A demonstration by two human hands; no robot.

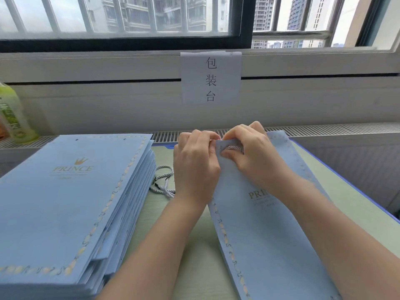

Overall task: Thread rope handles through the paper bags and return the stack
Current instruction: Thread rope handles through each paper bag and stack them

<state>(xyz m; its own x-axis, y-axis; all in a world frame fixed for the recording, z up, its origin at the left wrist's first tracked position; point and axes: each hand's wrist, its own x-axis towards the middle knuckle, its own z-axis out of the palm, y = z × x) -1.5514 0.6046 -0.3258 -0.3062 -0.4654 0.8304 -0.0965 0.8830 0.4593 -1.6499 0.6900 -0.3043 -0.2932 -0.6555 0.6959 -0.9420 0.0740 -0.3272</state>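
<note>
Bag in hand: a flat light-blue paper bag lies lengthwise on the desk, its top edge pointing away from the person, probably so the handle holes sit within reach of both hands.
Left hand: the left hand pinches the top edge of the bag between thumb and curled fingers, apparently to steady the paper while the rope goes through.
Right hand: the right hand has its fingers curled over the same edge and pinches the rope handle, a short twisted white loop lying against the paper under the fingertips.
Step in hand: threading seems under way at the top of this bag; the hole itself is hidden by the fingers, so I cannot tell whether the rope end is through.
Spare ropes: a few loose twisted cords with dark tips lie on the desk between the stack and the left wrist, close by for the next bag.
Stack: a thick pile of like bags sits to the left, holes at the far edge, no ropes visible in the top one.
Writing on bags: "PRINCE" in gold under a small crown; the finer line below is too small to read.
Sign: a paper sheet taped under the window reads 包装台.
Bottle: a green bottle stands at far left; its label is unreadable.
</note>
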